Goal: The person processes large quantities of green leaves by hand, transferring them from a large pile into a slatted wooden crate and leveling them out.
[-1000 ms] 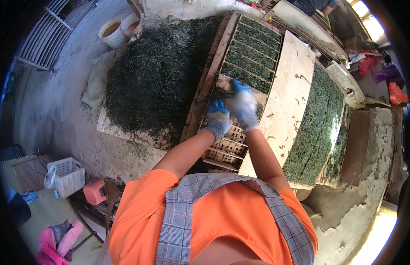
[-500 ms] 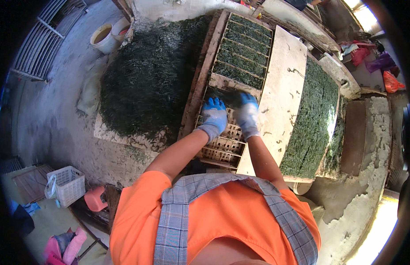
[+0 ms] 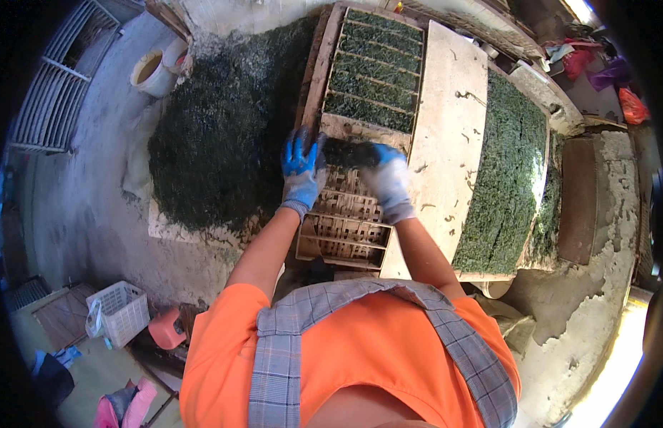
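Observation:
Both my hands wear blue-and-white work gloves. My left hand (image 3: 301, 173) is at the left edge of a wooden frame (image 3: 380, 127) split into slots by crossbars, its fingers spread and nothing visible in it. Over the same slot, my right hand (image 3: 388, 180) is smeared by motion, and its fingers touch or overlap dark green shredded material (image 3: 342, 153) that looks like seaweed. Packed green material (image 3: 378, 68) fills the far slots. In the nearer slots, a slatted lattice base (image 3: 346, 234) shows bare.
A large dark green heap (image 3: 221, 135) spreads left of the frame. A pale board (image 3: 449, 135) lies along its right side, with a green layer (image 3: 499, 178) beyond. Buckets (image 3: 153, 75) stand at far left; a white basket (image 3: 119, 312) and pink jug (image 3: 167, 329) sit at near left.
My left hand has moved left from over the slot to the frame's left edge, its fingers spreading. My right hand stays near the same slot. The whole view has shifted slightly.

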A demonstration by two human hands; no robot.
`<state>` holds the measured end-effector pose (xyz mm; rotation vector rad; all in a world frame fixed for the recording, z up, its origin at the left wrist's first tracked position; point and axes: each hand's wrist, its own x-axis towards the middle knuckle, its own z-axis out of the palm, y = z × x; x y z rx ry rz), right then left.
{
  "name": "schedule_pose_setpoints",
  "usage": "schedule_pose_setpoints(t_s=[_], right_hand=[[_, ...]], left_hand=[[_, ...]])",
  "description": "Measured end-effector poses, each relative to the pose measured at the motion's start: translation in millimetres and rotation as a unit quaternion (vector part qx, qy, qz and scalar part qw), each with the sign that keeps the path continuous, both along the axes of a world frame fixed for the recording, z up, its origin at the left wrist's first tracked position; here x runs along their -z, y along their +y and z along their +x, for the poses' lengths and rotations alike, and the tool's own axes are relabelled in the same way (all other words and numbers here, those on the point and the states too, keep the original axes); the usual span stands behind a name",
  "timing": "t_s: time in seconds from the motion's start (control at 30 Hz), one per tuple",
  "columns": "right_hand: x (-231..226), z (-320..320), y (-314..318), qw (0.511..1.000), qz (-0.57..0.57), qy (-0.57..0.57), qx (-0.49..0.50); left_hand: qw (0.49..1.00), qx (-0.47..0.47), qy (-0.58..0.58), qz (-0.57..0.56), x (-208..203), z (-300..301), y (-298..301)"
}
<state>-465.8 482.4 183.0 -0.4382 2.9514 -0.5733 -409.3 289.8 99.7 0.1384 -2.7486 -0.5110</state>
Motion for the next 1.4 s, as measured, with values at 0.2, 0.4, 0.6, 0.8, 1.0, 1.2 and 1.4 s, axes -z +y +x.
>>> schedule_pose_setpoints(t_s=[0.2, 0.4, 0.6, 0.8, 1.0, 1.2, 1.4], right_hand=[[6, -20, -9, 0.927, -0.127, -0.341, -0.09], [-12, -37, 1, 0.856, -0.421, -0.264, 0.139], [-13, -69, 9, 0.996, 0.059, -0.043, -0.056], [24, -60, 36, 0.979, -0.066, 0.131, -0.138], [5, -44, 69, 0.943, -0.269, 0.198, 0.013], [-37, -23, 102, 0.926, -0.283, 0.237, 0.081], [-37, 17, 123, 0.927, -0.261, 0.242, 0.121]], left_hand=[[0.996, -0.058, -0.062, -0.008, -20, -8, 14], [0.993, -0.059, -0.072, -0.075, -12, 2, 12], [0.968, -0.157, -0.194, -0.038, -20, -14, 20], [0.99, -0.135, -0.014, 0.035, 2, -3, 8], [0.996, 0.058, 0.066, 0.005, -38, -1, 25], [0.937, 0.087, -0.339, -0.007, -74, -11, 90], [0.918, -0.03, -0.395, -0.003, -48, -10, 108]])
